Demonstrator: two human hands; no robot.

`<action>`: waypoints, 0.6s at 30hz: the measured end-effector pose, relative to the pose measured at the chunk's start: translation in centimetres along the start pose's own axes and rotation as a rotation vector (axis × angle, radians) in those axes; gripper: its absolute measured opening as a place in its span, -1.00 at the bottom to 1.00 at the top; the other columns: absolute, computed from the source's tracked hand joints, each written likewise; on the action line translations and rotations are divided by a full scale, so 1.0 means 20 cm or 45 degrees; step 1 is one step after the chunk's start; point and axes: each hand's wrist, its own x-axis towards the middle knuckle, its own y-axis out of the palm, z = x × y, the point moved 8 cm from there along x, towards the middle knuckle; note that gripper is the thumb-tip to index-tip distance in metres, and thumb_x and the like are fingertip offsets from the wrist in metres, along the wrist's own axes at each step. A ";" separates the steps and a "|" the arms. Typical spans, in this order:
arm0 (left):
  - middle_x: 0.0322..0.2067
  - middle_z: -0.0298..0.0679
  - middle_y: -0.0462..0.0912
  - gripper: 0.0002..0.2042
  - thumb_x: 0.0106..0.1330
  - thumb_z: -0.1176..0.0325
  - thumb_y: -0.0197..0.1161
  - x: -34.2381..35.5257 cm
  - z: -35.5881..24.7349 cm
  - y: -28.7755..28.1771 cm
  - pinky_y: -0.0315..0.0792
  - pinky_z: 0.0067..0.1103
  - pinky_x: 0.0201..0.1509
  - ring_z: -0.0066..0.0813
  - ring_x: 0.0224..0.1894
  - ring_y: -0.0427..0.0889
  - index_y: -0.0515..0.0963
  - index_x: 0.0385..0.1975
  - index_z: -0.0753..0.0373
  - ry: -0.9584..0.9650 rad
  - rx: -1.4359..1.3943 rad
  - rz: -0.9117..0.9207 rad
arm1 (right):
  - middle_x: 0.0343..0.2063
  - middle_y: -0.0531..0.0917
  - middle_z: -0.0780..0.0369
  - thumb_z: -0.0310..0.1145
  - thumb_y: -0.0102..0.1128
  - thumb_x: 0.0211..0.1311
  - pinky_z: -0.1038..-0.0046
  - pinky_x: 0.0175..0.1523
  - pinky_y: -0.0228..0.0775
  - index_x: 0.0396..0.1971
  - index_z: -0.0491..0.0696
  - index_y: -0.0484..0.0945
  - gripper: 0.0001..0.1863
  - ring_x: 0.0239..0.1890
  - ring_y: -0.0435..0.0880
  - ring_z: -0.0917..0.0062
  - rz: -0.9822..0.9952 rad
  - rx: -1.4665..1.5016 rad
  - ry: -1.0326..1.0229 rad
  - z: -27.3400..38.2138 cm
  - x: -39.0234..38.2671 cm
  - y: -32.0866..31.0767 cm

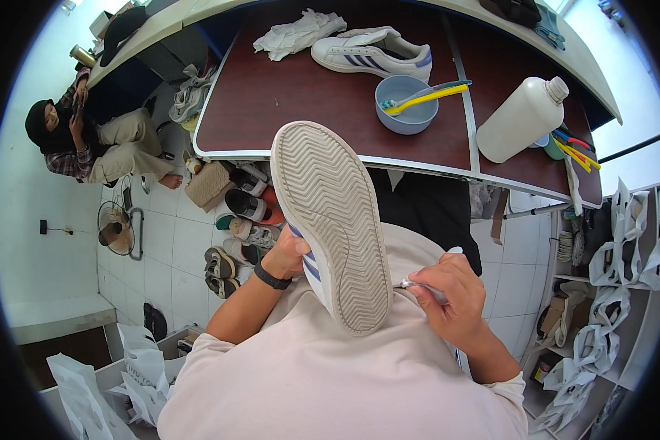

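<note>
A white sneaker (334,227) with blue stripes stands up in front of my chest, its zigzag-patterned sole turned toward me. My left hand (290,253) grips its upper on the left side; the shoe hides some of the fingers. Beside the sole's right edge, my right hand (447,297) pinches a slim pale brush (436,295), whose small whitish tip points at the shoe's side. Whether that tip touches the shoe I cannot tell. On the table lies a matching sneaker (370,55). A blue-grey bowl (407,117) holds a yellow-handled brush (433,97) and a grey-handled one.
The dark red table (249,110) has a metal edge. On it are crumpled white cloth (299,33), a white bottle (521,121) and colourful handles in a cup. Several shoes (246,205) cover the floor at left. Bagged items fill shelves (638,345) at right. A person (88,139) sits far left.
</note>
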 end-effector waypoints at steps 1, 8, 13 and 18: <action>0.17 -0.13 0.54 -0.02 -0.14 0.07 0.66 0.00 0.00 0.00 0.53 -0.41 0.21 -0.29 0.15 0.59 0.31 0.33 0.33 0.004 -0.008 0.004 | -0.43 0.70 0.32 -0.44 0.47 0.09 0.24 -0.04 0.44 -0.30 -0.04 0.61 -0.79 -0.39 0.56 0.46 0.000 -0.005 -0.060 0.02 0.00 0.00; 0.17 -0.13 0.55 -0.02 -0.13 0.07 0.66 -0.02 0.01 -0.04 0.53 -0.40 0.21 -0.28 0.15 0.59 0.32 0.32 0.33 0.008 -0.050 0.007 | -0.44 0.68 0.34 -0.43 0.46 0.08 0.14 0.15 0.49 -0.29 -0.02 0.61 -0.79 -0.38 0.60 0.53 0.054 -0.163 -0.226 0.11 0.02 0.02; 0.14 -0.13 0.58 0.00 -0.17 0.03 0.68 -0.02 0.02 -0.04 0.55 -0.40 0.19 -0.29 0.12 0.62 0.34 0.30 0.34 -0.015 -0.038 -0.015 | -0.43 0.64 0.31 -0.46 0.47 0.02 0.39 -0.12 0.55 -0.30 -0.09 0.62 -0.77 -0.42 0.56 0.51 0.032 -0.125 -0.351 0.12 0.00 0.06; 0.15 -0.13 0.57 0.00 -0.17 0.03 0.68 -0.02 0.00 -0.02 0.54 -0.40 0.20 -0.29 0.13 0.61 0.33 0.31 0.33 -0.002 -0.043 -0.038 | -0.45 0.58 0.29 -0.50 0.44 -0.02 0.50 -0.26 0.48 -0.32 -0.15 0.63 -0.78 -0.45 0.49 0.52 0.074 -0.263 -0.535 0.17 0.00 0.07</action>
